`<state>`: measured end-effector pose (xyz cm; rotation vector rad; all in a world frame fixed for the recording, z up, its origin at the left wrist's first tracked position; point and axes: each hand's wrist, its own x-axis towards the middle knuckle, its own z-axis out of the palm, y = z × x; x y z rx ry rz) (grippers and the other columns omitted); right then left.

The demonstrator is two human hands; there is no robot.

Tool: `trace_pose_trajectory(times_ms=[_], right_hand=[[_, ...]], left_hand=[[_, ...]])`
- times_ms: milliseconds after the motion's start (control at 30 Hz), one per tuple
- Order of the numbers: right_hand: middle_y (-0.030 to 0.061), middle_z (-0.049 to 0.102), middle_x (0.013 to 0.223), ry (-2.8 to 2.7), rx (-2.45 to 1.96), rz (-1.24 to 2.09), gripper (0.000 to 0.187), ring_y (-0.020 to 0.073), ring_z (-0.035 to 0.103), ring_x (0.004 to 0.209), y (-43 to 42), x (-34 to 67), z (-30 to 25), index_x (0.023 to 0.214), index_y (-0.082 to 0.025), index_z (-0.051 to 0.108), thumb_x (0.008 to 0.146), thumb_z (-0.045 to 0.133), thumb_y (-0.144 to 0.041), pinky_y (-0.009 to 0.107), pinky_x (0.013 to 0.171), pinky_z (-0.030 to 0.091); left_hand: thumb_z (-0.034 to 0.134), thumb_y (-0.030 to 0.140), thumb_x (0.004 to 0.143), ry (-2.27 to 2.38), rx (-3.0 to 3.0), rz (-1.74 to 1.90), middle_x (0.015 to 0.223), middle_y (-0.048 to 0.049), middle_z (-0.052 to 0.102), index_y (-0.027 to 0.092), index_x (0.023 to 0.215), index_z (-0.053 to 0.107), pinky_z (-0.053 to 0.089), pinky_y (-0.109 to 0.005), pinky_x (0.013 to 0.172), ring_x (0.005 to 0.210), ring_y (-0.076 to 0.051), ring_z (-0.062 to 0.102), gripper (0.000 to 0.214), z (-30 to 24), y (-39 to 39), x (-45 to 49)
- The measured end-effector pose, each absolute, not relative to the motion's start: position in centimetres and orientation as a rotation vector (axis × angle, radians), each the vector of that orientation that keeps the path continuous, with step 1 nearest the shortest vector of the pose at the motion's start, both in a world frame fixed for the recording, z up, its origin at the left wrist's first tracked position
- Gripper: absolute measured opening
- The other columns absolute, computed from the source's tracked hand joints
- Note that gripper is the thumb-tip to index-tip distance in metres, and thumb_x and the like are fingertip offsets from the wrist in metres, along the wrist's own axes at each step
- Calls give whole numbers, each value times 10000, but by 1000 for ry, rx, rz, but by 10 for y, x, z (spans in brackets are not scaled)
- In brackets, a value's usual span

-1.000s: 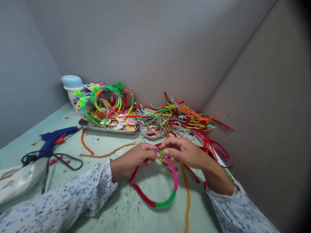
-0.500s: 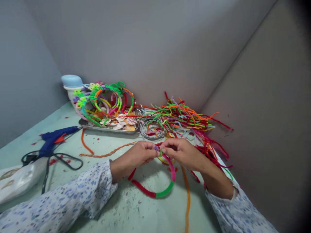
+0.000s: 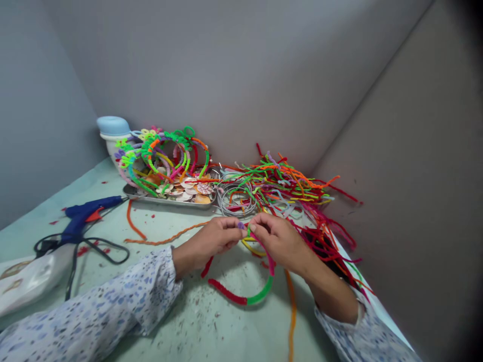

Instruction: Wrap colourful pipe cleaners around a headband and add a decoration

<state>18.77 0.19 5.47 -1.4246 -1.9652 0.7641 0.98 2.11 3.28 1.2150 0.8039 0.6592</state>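
My left hand (image 3: pixel 211 241) and my right hand (image 3: pixel 275 239) meet over the pale green table, fingertips pinched together on the top of a hoop (image 3: pixel 241 297) wrapped in red, green and pink pipe cleaner. A small purple tip shows between the fingers. The hoop hangs below the hands, its lower arc near the table. A yellow pipe cleaner (image 3: pixel 251 248) curls under the right hand. Both arms wear blue-speckled white sleeves.
A heap of loose pipe cleaners (image 3: pixel 290 188) lies behind the hands, with bare wire rings (image 3: pixel 236 198) beside it. A metal tray (image 3: pixel 166 200) holds finished hoops and shells. A blue glue gun (image 3: pixel 85 213) with a black cord lies at left. Grey walls close the corner.
Both hands have moved slightly away from me and up the table, carrying the hoop along. The right wrist has turned a little; the grip is unchanged.
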Motion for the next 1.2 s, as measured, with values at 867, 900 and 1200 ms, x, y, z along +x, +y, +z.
trace_pose_trajectory(times_ms=[867,900,1200], right_hand=[[-51,508,574,-1841,-1380,763,151,120,481,557,3,182,53,840,-208,573,901,468,-296,231,558,360],[-52,507,573,-1837,-1377,772,153,120,481,556,3,183,53,840,-207,573,902,466,-298,231,558,361],[-47,516,623,-1803,-1384,753,150,111,465,558,2,180,52,847,-211,564,906,465,-307,224,542,350]], left_hand=[[630,329,813,828,1436,835,708,45,522,156,867,606,310,-195,553,564,-74,368,183,32,19,8],[629,331,816,822,1444,837,727,38,543,156,876,609,326,-197,570,583,-79,396,186,32,19,7],[633,339,813,859,1552,914,787,7,582,155,863,623,390,-231,700,732,-130,487,191,29,19,9]])
